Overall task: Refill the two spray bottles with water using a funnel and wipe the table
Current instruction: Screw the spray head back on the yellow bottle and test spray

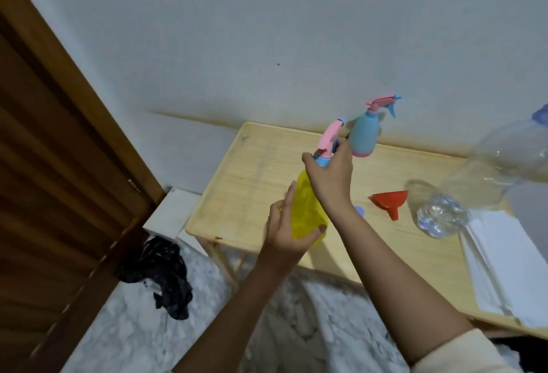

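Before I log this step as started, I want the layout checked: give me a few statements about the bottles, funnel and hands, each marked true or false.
1. Both hands hold the yellow spray bottle. True: the left hand cups its body, the right hand grips its neck.
2. The red funnel sits in the yellow bottle's neck. False: it lies on the table.
3. The blue spray bottle stands near the wall. True.
4. The blue bottle's sprayer is off. False: it is on.

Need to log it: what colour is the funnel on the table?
Red, clearest in the head view: the funnel lies on the wooden table.
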### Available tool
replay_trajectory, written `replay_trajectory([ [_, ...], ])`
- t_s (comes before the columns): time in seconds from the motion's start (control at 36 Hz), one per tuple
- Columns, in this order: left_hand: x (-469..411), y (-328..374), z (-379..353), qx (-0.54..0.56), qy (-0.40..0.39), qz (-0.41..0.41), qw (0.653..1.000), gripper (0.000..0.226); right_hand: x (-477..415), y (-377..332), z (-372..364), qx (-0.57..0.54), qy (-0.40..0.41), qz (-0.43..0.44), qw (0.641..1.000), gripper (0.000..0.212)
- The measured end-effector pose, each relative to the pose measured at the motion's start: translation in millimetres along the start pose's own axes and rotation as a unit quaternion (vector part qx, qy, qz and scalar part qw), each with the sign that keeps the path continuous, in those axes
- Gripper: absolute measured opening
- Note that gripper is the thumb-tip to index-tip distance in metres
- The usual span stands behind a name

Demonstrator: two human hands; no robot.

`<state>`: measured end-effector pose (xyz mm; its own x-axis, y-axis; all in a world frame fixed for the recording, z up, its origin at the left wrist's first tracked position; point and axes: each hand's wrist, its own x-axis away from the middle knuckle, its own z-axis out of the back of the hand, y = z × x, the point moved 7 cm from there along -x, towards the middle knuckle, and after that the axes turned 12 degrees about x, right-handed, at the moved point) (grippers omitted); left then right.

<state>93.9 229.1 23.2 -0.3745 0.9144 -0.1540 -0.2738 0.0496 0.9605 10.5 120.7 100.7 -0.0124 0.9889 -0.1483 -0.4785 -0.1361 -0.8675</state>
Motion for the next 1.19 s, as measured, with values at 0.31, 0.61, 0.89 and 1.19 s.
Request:
replay_trajectory([
  [0.31, -21.5, -22.1, 68.4, -0.001, -0.123, 0.167, 0.978, 0.052, 16.1, 8.0, -26.1, 0.003, 0.001, -0.055, 0.998, 0.028],
  [0.61, -31.5, -78.8, 101.7, -0.215, -0.246, 0.242, 0.914, 0.040, 47.3, 28.3, -82.5, 0.041, -0.090, -0.084, 0.992, 0.004],
  [0.89, -20.5, -112.3, 111.1, -0.313, -0.299, 0.260, 0.863, 0.029, 68.6, 50.2, -120.8, 0.071, -0.137, -0.138, 0.978, 0.010],
  [1.19, -14.6, -126.9, 114.9, -0.298, -0.292, 0.290, 0.861, 0.020, 67.8, 47.7, -131.9, 0.068, -0.165, -0.190, 0.965, 0.013],
])
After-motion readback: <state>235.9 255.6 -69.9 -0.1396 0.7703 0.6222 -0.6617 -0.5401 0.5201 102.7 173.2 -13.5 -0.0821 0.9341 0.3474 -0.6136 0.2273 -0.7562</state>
